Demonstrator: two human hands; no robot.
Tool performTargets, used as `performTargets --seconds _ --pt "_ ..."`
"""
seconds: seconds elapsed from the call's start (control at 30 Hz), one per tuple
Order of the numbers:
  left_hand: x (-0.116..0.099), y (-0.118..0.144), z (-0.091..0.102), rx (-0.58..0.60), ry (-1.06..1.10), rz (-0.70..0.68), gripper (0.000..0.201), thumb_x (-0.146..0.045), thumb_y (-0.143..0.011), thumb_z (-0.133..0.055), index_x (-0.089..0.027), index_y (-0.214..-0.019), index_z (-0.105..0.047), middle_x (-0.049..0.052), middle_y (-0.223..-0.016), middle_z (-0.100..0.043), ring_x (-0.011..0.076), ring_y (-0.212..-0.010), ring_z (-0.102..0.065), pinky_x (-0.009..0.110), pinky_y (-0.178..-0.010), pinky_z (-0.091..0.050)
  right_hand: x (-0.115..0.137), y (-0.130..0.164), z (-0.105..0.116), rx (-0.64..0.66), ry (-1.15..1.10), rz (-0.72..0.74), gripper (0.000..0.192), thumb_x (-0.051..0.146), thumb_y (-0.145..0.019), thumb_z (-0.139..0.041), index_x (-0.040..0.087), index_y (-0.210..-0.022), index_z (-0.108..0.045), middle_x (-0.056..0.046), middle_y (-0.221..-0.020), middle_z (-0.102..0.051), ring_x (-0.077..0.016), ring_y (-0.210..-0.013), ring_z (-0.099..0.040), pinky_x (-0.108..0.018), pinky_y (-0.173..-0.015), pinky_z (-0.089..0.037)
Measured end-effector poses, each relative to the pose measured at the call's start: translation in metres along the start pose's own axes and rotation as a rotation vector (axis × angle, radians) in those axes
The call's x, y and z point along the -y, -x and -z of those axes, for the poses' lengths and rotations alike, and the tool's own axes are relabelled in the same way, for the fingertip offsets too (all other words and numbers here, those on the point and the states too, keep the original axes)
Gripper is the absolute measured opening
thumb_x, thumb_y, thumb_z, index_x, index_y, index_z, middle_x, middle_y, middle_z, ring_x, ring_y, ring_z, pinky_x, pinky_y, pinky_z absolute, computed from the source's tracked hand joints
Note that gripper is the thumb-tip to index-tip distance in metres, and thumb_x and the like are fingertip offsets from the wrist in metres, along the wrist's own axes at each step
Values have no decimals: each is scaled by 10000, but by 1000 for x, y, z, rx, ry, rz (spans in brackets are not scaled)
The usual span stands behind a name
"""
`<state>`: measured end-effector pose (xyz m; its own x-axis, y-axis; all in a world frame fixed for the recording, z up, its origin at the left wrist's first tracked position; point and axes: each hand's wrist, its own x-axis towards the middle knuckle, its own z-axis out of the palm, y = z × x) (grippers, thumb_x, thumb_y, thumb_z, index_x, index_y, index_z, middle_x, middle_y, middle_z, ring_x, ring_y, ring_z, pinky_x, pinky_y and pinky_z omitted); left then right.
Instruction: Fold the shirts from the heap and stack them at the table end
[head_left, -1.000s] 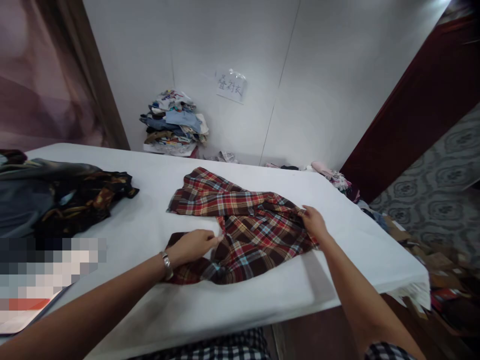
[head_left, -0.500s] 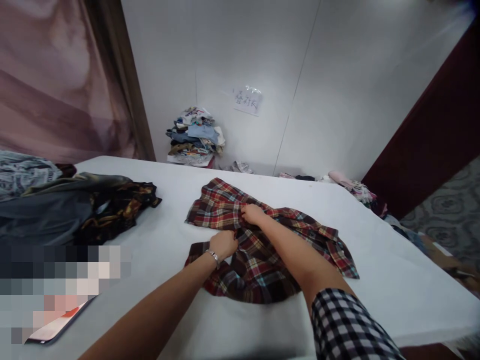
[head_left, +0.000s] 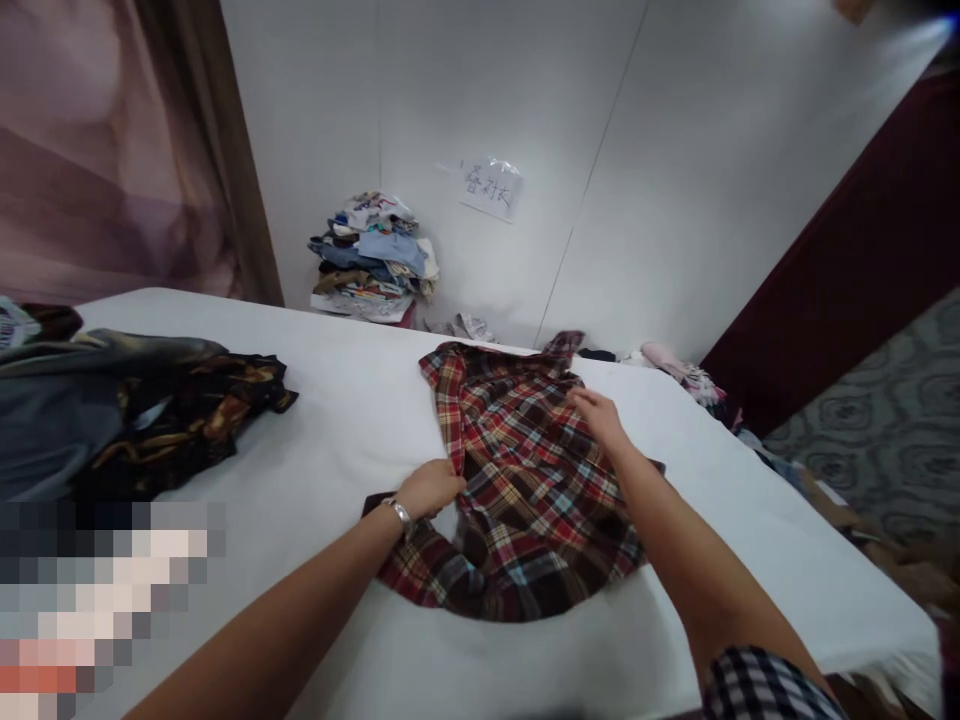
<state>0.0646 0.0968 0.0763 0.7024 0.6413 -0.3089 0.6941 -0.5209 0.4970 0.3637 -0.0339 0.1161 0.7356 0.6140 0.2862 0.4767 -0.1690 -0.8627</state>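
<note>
The plaid shirt lies spread near the middle of the white worktop, collar end toward the wall. The step in hand looks like smoothing and squaring the shirt. The left hand is closed on the shirt's left edge, pinching the cloth; the right hand rests open and flat on the upper right of the shirt, gripping nothing. The next move likely calls for both hands to pull the cloth taut and even. The shirt is soft woven cloth, red, brown and blue checks, rumpled at its near hem. Left of the shirt lies a heap of dark clothes, limp and creased.
</note>
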Motion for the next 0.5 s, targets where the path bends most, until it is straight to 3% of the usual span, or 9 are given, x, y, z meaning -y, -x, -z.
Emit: performTargets --seconds 0.1,0.27,0.4,0.5 --pt "2 -15 15 -14 23 -7 405 -483 -823 -421 -157 -850 -658 117 -787 -719 225 -658 -668 303 -596 -482 -30 74 26 97 144 28 382 432 -749 -568 168 -979 -721 -91 -1031 -725 -243 -989 -647 -405 -938 -471" --pt "-2 -46 31 -142 -20 3 650 -695 -734 -465 -132 -995 -658 204 -1072 -685 335 -1017 -633 370 -790 -489 -55 180 76 -52 387 -14 438 475 -832 -491 160 -1062 -691 -130 -1094 -693 -261 -996 -640 -411 -888 -486" --pt "-9 -62 28 -178 -7 41 488 -536 -720 -616 -107 -943 -680 222 -1080 -677 366 -1028 -622 417 -812 -489 -52 223 85 -87 572 -175 525 504 -858 -464 164 -1231 -606 -100 -924 -705 -238 -769 -648 -370 -720 -492" --pt "-7 -67 34 -205 86 68 324 -406 -803 -617 -115 -936 -667 157 -1006 -687 279 -946 -646 389 -779 -514 -46 230 72 -21 587 -279 619 528 -849 -490 177 -1359 -498 -40 -740 -670 -218 -682 -629 -321 -646 -463"
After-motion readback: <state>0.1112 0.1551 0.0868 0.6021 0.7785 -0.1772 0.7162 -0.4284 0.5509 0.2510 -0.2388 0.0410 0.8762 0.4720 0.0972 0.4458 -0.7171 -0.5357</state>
